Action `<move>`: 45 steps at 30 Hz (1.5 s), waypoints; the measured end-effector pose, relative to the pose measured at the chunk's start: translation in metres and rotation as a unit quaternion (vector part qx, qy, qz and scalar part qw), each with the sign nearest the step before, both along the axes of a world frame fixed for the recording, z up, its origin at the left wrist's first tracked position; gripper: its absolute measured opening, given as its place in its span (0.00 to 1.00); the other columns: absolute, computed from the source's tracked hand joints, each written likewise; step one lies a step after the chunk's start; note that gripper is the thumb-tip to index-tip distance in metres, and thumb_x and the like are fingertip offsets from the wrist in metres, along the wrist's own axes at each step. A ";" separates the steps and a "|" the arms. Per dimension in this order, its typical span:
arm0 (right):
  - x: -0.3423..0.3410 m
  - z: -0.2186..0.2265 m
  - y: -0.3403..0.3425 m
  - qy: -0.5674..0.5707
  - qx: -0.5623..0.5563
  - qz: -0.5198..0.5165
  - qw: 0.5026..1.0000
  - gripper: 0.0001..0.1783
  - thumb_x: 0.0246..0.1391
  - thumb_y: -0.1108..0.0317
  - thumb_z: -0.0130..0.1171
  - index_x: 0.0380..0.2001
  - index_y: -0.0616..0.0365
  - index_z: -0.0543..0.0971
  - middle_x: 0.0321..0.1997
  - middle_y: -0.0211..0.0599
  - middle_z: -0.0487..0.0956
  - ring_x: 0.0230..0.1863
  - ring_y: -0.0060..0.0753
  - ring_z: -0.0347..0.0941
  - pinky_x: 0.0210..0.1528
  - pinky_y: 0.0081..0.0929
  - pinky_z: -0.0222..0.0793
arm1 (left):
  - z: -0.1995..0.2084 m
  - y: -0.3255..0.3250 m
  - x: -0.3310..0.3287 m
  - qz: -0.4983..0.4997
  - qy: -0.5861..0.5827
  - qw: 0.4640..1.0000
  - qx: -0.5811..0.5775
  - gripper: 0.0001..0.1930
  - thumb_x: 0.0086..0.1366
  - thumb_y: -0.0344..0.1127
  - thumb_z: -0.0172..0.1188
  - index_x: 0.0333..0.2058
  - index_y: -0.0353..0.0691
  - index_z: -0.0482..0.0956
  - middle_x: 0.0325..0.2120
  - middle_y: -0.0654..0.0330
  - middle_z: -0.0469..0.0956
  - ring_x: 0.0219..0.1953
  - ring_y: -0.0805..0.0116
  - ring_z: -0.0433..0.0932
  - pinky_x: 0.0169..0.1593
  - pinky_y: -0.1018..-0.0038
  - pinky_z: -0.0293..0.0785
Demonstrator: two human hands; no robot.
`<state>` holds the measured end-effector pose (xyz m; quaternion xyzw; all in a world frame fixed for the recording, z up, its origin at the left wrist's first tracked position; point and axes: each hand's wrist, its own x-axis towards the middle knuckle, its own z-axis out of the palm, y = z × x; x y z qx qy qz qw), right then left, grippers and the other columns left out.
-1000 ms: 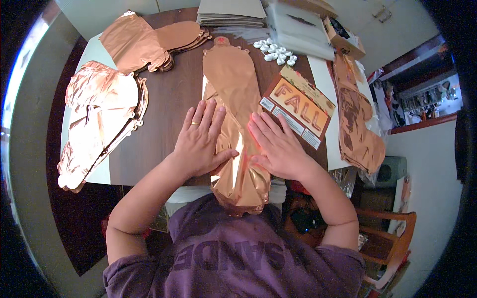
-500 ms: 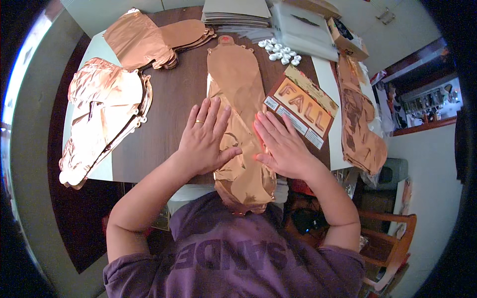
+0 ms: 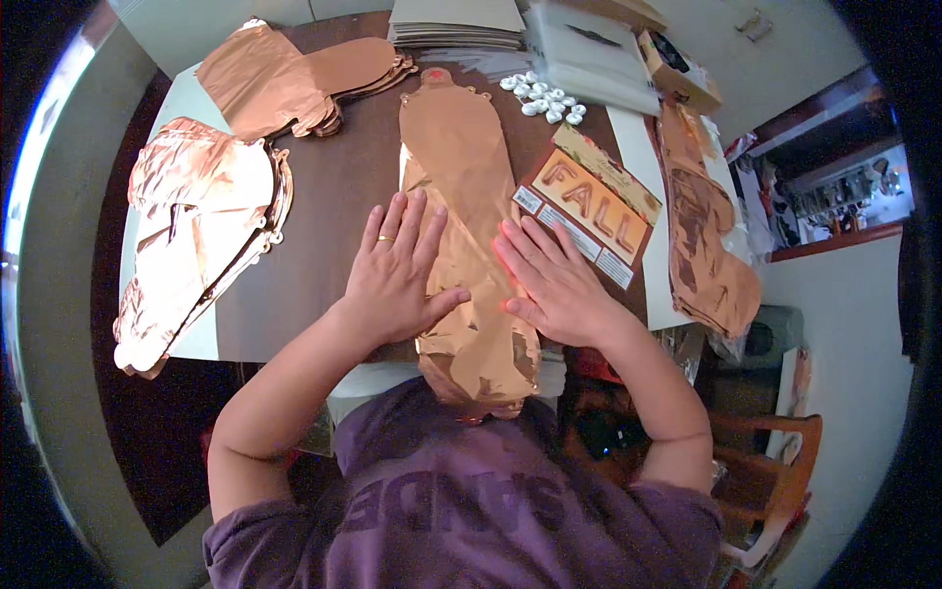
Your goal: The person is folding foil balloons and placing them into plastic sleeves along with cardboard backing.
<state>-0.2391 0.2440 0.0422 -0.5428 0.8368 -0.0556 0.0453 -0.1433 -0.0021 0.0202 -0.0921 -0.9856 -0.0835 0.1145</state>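
A long copper-coloured foil balloon (image 3: pixel 459 147), uninflated, lies lengthwise in front of me and hangs over the table's near edge. My left hand (image 3: pixel 395 275) is flat with its fingers spread, over the balloon's left edge, a ring on one finger. My right hand (image 3: pixel 554 280) lies palm down at the right edge, fingers stretched out and a reddish glow along its inner side. Neither hand grips anything; whether the palms press on the foil is hidden. Just beyond the right fingers is a printed cardboard package header (image 3: pixel 597 211) picturing copper letter balloons.
Flat foil balloons are piled at the left (image 3: pixel 196 206), far left (image 3: pixel 294 79) and right edge (image 3: pixel 711 236). White ribbon-like coils (image 3: pixel 543 98), a cardboard stack (image 3: pixel 456 25) and clear plastic sleeves (image 3: pixel 594 59) sit at the back. A wooden chair (image 3: pixel 785 471) stands at right.
The view has shifted slightly, so the table's things appear a little further left. Both hands keep the same flat, spread pose over the balloon.
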 end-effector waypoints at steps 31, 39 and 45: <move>0.005 -0.002 -0.007 -0.006 0.006 -0.065 0.998 0.39 0.63 0.46 0.45 0.68 0.61 0.55 0.74 0.50 0.50 0.76 0.51 0.39 0.73 0.55 0.29 | 0.016 0.024 -0.121 -0.082 0.019 0.996 -0.034 0.35 0.68 0.57 0.46 0.59 0.30 0.67 0.60 0.47 0.67 0.65 0.51 0.62 0.70 0.50 0.44; 0.018 0.003 -0.001 -0.020 -0.007 -0.065 0.998 0.41 0.62 0.46 0.48 0.69 0.62 0.54 0.75 0.50 0.49 0.75 0.52 0.42 0.73 0.55 0.32 | 0.011 0.023 -0.136 -0.062 0.014 0.995 -0.072 0.30 0.65 0.53 0.52 0.56 0.35 0.72 0.55 0.53 0.72 0.62 0.56 0.65 0.70 0.49 0.45; 0.052 0.004 0.020 -0.037 0.006 -0.047 0.998 0.44 0.58 0.44 0.51 0.68 0.63 0.54 0.75 0.50 0.50 0.75 0.53 0.43 0.73 0.56 0.33 | -0.005 0.017 -0.135 -0.068 0.087 0.992 -0.059 0.31 0.65 0.56 0.49 0.55 0.34 0.73 0.53 0.54 0.73 0.58 0.58 0.69 0.70 0.50 0.45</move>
